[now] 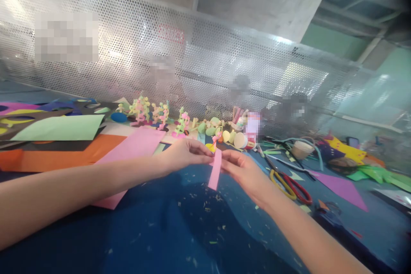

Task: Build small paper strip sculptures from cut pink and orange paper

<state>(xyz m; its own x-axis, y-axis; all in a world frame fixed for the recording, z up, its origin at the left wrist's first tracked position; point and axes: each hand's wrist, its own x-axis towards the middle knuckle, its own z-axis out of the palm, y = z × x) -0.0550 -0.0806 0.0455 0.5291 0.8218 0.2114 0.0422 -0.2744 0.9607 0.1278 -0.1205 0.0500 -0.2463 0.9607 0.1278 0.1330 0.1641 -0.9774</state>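
A narrow pink paper strip (pixel 215 174) hangs in the middle, above the blue table (pixel 154 231). My left hand (pixel 184 153) pinches it near its top from the left. From the right, my right hand (pixel 240 169) has its thumb and fingers closed on the same strip's edge. The strip's lower end dangles free. Just behind the fingers stands a small pink and yellow paper piece (pixel 216 137). A pink paper sheet (pixel 135 147) lies partly under my left forearm. Scissors (pixel 290 184) with yellow and red handles rest to the right of my right hand.
Orange paper (pixel 73 154) and a pale green sheet (pixel 61 127) lie at the left. Several curled paper figures (pixel 141 109) stand at the back before a perforated metal screen (pixel 205 51). At right are a paper cup (pixel 302 149) and a purple sheet (pixel 343 188). Paper scraps litter the table.
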